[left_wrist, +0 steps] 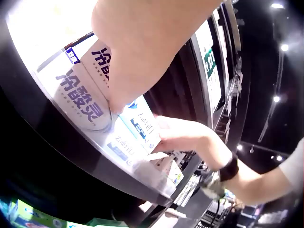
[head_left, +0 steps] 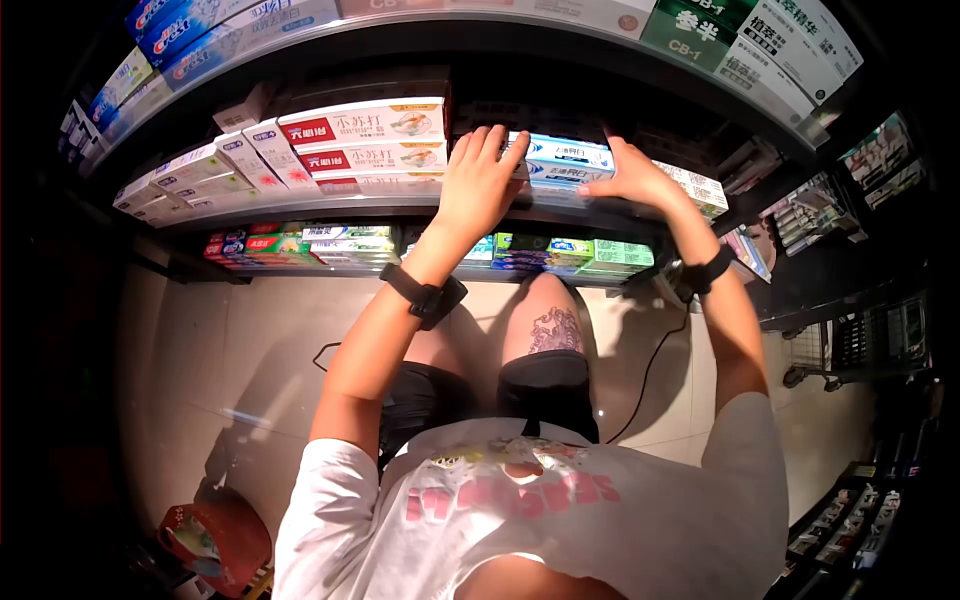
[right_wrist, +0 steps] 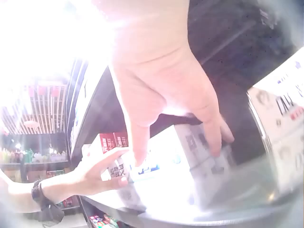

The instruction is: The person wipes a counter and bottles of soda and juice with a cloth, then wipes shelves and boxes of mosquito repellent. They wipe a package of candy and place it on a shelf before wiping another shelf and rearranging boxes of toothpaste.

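Note:
Two blue-and-white toothpaste boxes lie stacked on the middle shelf, the upper one (head_left: 570,152) in the head view between both hands. My left hand (head_left: 480,185) is at their left end, its fingers fairly straight and its thumb by the upper box; in the left wrist view this hand (left_wrist: 137,52) covers part of the neighbouring white box (left_wrist: 78,97). My right hand (head_left: 645,182) touches the right end, fingers extended. In the right wrist view the right hand (right_wrist: 166,85) straddles the stack's corner (right_wrist: 173,142), thumb on the front, a finger on the end.
White-and-red boxes (head_left: 370,122) stand stacked to the left. Another shelf (head_left: 400,22) runs above, with more boxes, and a lower one holds green and blue boxes (head_left: 620,256). A red basket (head_left: 225,550) is on the floor at lower left, a cart (head_left: 870,340) at right.

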The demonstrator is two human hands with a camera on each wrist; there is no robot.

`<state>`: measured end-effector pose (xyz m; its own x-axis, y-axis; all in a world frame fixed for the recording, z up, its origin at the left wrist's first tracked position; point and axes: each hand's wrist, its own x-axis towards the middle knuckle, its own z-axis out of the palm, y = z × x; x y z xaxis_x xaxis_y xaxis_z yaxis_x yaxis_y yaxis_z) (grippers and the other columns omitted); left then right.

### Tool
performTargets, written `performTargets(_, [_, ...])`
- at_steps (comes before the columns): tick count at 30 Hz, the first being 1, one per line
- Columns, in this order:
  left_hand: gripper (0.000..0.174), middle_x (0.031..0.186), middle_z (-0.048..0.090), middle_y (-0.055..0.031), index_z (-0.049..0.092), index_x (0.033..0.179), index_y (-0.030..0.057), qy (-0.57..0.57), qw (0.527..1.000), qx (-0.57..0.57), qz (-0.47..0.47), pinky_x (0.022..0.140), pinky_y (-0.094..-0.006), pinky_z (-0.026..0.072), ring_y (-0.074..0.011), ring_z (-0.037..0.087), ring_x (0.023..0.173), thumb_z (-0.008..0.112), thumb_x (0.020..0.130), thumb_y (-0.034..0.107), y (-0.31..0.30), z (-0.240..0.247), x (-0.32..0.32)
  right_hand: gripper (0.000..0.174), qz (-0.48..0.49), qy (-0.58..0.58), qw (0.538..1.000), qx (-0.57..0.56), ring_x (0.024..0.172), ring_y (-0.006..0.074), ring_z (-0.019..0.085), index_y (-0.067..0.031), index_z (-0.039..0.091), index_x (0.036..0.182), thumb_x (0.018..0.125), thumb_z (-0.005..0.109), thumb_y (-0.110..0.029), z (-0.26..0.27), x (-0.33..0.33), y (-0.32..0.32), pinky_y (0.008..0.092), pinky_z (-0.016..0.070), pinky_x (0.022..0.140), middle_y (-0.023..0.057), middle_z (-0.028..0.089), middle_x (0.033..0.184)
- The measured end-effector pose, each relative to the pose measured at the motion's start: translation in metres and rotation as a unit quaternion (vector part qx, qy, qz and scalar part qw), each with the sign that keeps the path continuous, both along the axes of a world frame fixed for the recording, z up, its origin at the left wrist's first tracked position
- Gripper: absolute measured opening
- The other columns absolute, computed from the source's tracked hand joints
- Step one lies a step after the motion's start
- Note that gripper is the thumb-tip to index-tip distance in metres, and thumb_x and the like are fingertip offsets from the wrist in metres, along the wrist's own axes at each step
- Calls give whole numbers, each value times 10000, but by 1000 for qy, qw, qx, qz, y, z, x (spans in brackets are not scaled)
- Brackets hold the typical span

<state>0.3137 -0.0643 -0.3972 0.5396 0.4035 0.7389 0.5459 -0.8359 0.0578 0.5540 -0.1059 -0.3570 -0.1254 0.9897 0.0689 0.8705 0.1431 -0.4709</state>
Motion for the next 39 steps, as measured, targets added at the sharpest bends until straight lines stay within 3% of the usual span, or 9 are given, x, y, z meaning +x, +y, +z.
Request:
performTargets(3, [440,1088,503,-155,522,1110,46,-98,994,-43,-39,866,-404,384,-330,477,1003,656,694,93,-22,-2,-21,771,-63,204,976,46,917,215,600,5,276,1313,707,727,-150,-34,-2,-17,283,473,777,207,568,1076])
performTargets(9, [285,600,565,-105,588,1056,38,-198,918,-335,77,534,-341,439,-244,553,531,545,815,183,-31,-29,-58,657,-96,163,979,80,742,213,645,-8,349,1252,719,706,-150,-54,8,-18,273,489,653,176,642,833])
performTargets(13, [325,571,551,-103,573,1099,45,-193,902,-383,50,518,-335,429,-234,538,502,551,815,201,-28,-34,-59,580,-130,158,978,47,775,259,656,14,394,1197,731,698,-148,-53,8,-12,305,504,635,190,643,879])
performTargets(17, [360,546,507,-38,519,1179,25,-219,886,-407,12,477,-236,371,-79,428,483,559,840,140,-26,-41,-52,576,-148,44,984,86,755,261,660,32,378,1180,738,697,-155,-65,12,-9,305,507,615,203,641,871])
performTargets(21, [412,586,532,-35,471,1230,6,-261,849,-460,7,456,-211,373,-74,452,475,550,847,139,-23,-44,-46,530,-109,212,966,96,814,184,617,59,358,1139,788,671,-184,-78,17,-4,266,479,693,174,622,902])
performTargets(24, [507,636,546,-38,369,1300,-28,-351,706,-611,-74,434,-199,367,-71,461,460,535,849,133,-27,-28,-45,555,-92,326,938,70,880,188,579,71,371,1100,785,681,-265,-61,4,-6,279,461,752,184,596,958])
performTargets(27, [521,640,550,-36,354,1309,-37,-358,667,-646,-97,434,-194,360,-64,457,461,528,851,142,-24,-24,-42,534,-143,318,937,30,912,173,549,61,415,1063,792,669,-323,-52,-1,-7,270,434,794,162,582,954])
performTargets(33, [615,663,557,-47,300,1304,-110,-320,685,-645,-112,492,-186,393,-73,485,503,550,829,191,-27,-17,-23,537,-144,368,918,32,942,173,538,57,420,1104,791,669,-301,-53,11,-14,261,428,801,143,574,988])
performTargets(39, [593,1125,499,-260,329,1260,-139,-297,878,-375,28,956,-345,345,-307,478,1097,466,877,292,-30,-32,-9,363,-220,541,812,15,976,126,505,-16,513,1046,870,569,-329,-52,14,-8,290,373,881,45,577,984])
